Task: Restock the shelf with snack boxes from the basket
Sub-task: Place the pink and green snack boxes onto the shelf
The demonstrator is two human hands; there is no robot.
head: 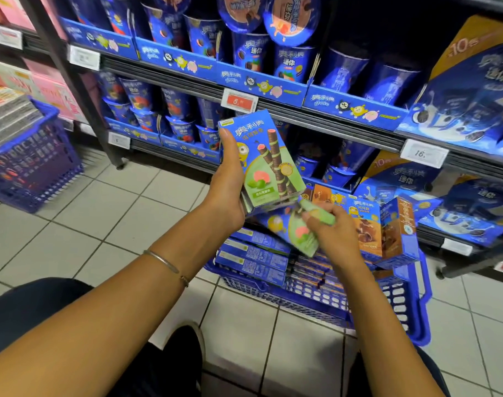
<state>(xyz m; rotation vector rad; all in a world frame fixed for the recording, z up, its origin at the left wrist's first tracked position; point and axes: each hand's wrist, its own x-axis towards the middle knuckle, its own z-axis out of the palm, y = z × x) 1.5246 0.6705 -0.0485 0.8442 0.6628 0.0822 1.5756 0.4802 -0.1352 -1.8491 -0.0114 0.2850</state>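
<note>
My left hand (230, 179) grips a stack of blue-and-green wafer-roll snack boxes (269, 156), held upright in front of the shelves. Just below it, my right hand (332, 229) pinches another green snack box (294, 234) by its end, tilted over the blue basket (402, 293). The basket stands on the floor against the low shelf (433, 233) and holds several flat blue boxes (253, 257). Brown-and-blue snack boxes (387, 227) stand upright at the shelf's left end, right of my right hand.
Upper shelves carry blue cookie cups (290, 61) and large blue bags (470, 90), with price tags (239, 101) on the rails. A second blue basket (30, 156), filled with goods, stands at the left on the tiled floor (130, 213). My knees and a shoe (184, 348) are below.
</note>
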